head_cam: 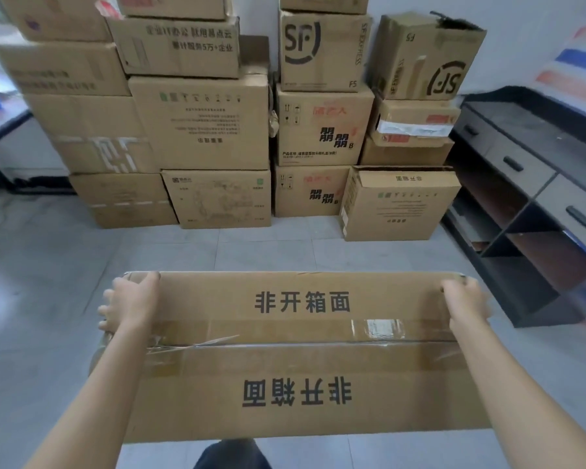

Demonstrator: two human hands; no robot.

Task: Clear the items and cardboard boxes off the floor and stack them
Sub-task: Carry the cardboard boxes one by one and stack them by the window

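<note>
I hold a wide, flat cardboard box in front of me, above the floor. Its top is taped along the middle seam and printed with black characters. My left hand grips the box's far left corner, and my right hand grips its far right corner. Ahead, against the wall, stands a stack of cardboard boxes several layers high, running from left to right.
A dark cabinet with drawers and open shelves stands on the right. A table edge shows at far left. Grey tiled floor lies between me and the stack. My leg shows below the box.
</note>
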